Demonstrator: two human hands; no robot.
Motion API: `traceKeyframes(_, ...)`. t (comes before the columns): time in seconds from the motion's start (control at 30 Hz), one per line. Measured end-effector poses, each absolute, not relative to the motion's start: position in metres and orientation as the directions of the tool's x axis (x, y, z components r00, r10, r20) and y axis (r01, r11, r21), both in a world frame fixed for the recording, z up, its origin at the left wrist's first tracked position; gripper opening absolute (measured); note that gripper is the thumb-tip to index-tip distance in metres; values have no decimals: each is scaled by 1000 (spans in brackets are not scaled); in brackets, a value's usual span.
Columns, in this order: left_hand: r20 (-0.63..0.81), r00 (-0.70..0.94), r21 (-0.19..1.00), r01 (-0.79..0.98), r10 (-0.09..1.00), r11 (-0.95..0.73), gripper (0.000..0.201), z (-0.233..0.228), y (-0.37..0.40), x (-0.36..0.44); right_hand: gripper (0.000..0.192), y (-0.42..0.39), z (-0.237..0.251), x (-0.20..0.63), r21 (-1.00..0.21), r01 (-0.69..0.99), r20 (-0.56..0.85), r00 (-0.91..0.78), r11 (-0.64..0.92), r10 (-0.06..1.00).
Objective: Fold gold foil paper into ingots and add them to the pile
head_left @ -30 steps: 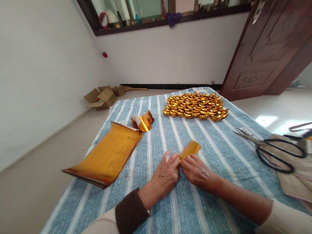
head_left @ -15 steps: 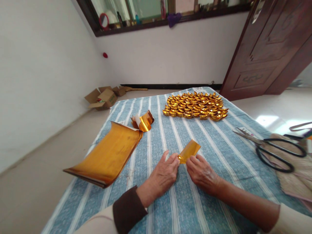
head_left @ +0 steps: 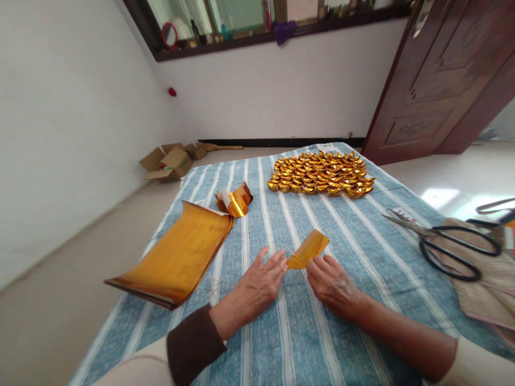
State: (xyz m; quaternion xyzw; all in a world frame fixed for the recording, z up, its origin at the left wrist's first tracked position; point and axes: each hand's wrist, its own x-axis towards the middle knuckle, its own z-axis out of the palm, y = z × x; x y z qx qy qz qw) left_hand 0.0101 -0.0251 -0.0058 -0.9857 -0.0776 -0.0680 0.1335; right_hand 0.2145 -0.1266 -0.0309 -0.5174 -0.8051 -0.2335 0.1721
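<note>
A small strip of gold foil paper (head_left: 309, 249) lies on the striped cloth with its left corner folded. My right hand (head_left: 333, 284) pinches its lower right edge with curled fingers. Beside the folded corner, my left hand (head_left: 259, 281) lies nearly flat, fingers stretched and thumb raised, its fingertips at the tip of the paper. To the left rests a stack of large gold foil sheets (head_left: 181, 252), with a curled gold foil piece (head_left: 238, 200) behind it. Many folded gold paper ingots (head_left: 322, 174) stand in close rows at the back.
Black-handled scissors (head_left: 450, 244) lie at the right, partly over a beige cloth (head_left: 478, 295). The blue striped cloth (head_left: 354, 348) covers the table. Open cardboard boxes (head_left: 171, 163) sit on the floor at the back left, and a brown door (head_left: 434, 96) stands at the right.
My left hand has slid left along the paper's corner and its fingers have straightened. The right hand keeps its pinch almost in place.
</note>
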Motion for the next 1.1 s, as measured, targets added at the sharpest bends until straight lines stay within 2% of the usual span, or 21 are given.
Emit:
traceKeyframes(0.33, 120, 974, -255, 218, 193, -942, 32, 5, -31, 5, 26, -126, -31, 213, 172, 922, 547, -383, 348, 744)
traceKeyframes(0.47, 163, 945, -251, 319, 285, -914, 28, 13, -40, 7, 24, -125, -34, 212, 161, 926, 534, -372, 341, 759)
traceKeyframes(0.53, 190, 916, -207, 388, 352, -898, 29, 15, -50, 12, 22, -125, -36, 212, 153, 928, 509, -368, 339, 778)
traceKeyframes(0.63, 216, 880, -61, 444, 422, -894, 35, 9, -70, 25, 18, -126, -38, 211, 147, 930, 497, -363, 336, 788)
traceKeyframes(0.7, 220, 863, -10, 468, 455, -884, 38, -2, -81, 35, 15, -126, -38, 211, 142, 928, 504, -366, 343, 782)
traceKeyframes(0.83, 242, 805, 29, 552, 542, -833, 48, -29, -91, 46, 11, -126, -36, 212, 112, 928, 511, -361, 356, 780)
traceKeyframes(1.1, 236, 805, 45, 550, 544, -834, 63, -43, -89, 39, 12, -127, -41, 214, 17, 928, 515, -328, 373, 792)
